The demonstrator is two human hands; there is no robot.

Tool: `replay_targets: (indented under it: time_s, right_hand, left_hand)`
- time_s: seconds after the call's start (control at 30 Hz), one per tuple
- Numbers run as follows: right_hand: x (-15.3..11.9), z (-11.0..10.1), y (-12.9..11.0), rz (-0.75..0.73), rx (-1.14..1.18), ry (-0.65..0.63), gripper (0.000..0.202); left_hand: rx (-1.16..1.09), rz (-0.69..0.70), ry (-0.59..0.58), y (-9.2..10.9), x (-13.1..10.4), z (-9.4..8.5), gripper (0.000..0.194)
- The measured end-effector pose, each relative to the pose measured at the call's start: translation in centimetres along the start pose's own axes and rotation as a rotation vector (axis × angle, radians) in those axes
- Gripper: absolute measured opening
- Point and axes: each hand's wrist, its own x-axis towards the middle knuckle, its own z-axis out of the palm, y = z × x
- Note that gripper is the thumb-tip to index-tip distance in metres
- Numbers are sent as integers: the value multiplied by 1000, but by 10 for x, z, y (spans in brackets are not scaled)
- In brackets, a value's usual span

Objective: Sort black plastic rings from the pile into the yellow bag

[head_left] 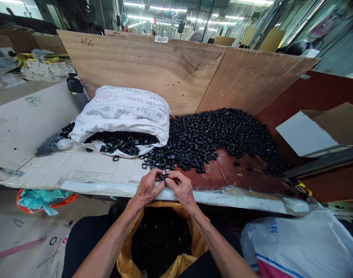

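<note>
Both hands meet at the front edge of the bench. My left hand (149, 187) and my right hand (180, 187) pinch a small black part (164, 177) between their fingertips. Just beyond them spreads a large heap of small black ring-like parts (222, 133). A white printed sack (124, 112) lies on its side at the left of the heap, its mouth towards me, with more black parts inside. Below my wrists a yellow sack (125, 255) stands open between my legs, dark inside with black pieces.
Wooden boards (141, 61) wall the bench's back. A cardboard box (312, 131) sits at the right. A white bag (300, 239) is at the lower right, and an orange-rimmed container (21, 200) with teal plastic stands below the bench at the left.
</note>
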Motion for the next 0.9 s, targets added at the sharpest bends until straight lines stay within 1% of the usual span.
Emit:
replay_targets:
  time_s: [0.1,0.23,0.4,0.47,0.53,0.6,0.67,0.73,0.8,0.9]
  right_hand:
    - [-2,-2,4,34,35,7,18]
    - [-3,-4,8,95,41,43,33]
    - [-1,-5,11,163,102,-13,32]
    - [0,-5,10,147,114,-12,32]
    - [-1,-6,8,120,100,2,31]
    - [-1,-5,6,98,85,10,30]
    - [-1,-4,5,78,91,12,29]
    - [-1,-3,5,54,115,3,25]
    - [-1,-2,7,30,130,-12,21]
    - [-3,0,8,11,83,-20,21]
  left_hand:
    - [-134,-32,-14,2,2,-3,27]
    - [-185,28,3,4,5,-6,17]
    - [-380,-79,89,3,4,-8,12]
    - [-396,-101,80,2,4,-9,10]
    - [-379,-111,44,2,4,-10,10]
    - [-418,-152,14,3,4,-10,12]
    - [-504,-221,11,4,4,-10,19]
    - [-559,-258,10,5,5,-10,32]
    - [-529,-230,-11,5,5,-11,37]
    - [-419,-175,-47,6,4,-13,28]
